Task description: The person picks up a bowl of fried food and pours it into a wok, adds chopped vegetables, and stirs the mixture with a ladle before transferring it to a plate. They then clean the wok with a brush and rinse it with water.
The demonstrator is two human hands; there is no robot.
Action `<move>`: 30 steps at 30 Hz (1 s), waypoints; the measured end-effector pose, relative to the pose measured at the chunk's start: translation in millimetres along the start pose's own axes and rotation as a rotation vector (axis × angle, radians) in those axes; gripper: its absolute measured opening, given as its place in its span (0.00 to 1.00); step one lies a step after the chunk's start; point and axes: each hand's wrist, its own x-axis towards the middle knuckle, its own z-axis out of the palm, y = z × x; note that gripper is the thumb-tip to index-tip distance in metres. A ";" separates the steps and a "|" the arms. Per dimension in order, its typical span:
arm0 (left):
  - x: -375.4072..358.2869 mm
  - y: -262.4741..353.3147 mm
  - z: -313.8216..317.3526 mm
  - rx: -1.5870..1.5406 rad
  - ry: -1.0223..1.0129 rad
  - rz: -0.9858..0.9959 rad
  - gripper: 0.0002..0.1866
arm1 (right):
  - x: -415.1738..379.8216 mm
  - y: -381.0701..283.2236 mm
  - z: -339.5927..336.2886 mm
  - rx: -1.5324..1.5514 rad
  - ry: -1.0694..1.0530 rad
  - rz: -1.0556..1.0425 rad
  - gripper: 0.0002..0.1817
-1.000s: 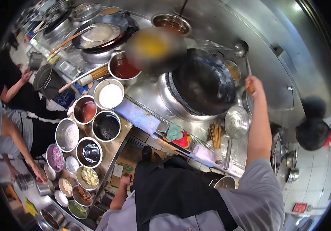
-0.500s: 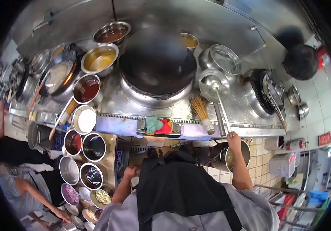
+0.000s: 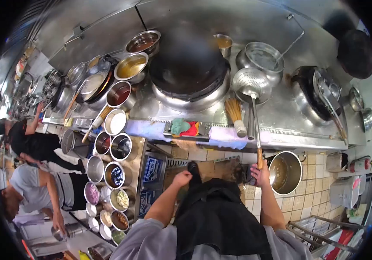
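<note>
My right hand grips the end of a wooden handle. That handle belongs to a long metal skimmer, its perforated bowl resting on the stove top. My left hand hangs in front of the counter with its fingers curled in, and nothing shows in it. A bamboo wok brush lies just left of the skimmer's shaft. Behind, a large black wok sits on its burner ring, partly blurred. Beside my right hand, below the counter edge, stands a deep steel pot with some liquid in it.
Steel bowls with yellow liquid and red sauce stand left of the wok. Several ingredient containers fill the side table. Folded cloths lie along the counter edge. Two co-workers are at the left.
The view has shifted; I stand further back from the stove. My left hand has come up and forward. My right hand has turned, its palm now upward at the skimmer's wooden handle.
</note>
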 end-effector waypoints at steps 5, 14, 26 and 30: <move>-87.4 57.4 23.4 -0.021 -0.343 0.006 0.15 | 18.8 124.4 -151.0 -1.113 -0.005 0.382 0.28; -118.6 -43.5 -13.4 0.013 -0.076 -0.285 0.22 | -12.8 158.5 -153.1 -0.971 -0.106 0.379 0.17; -177.0 -54.2 -1.9 -0.072 -0.108 -0.395 0.11 | 34.1 56.6 -12.1 -0.976 -0.194 -0.115 0.13; -162.2 -105.1 61.6 0.010 0.035 0.020 0.14 | 23.7 77.3 -23.5 -1.113 -0.297 -0.012 0.13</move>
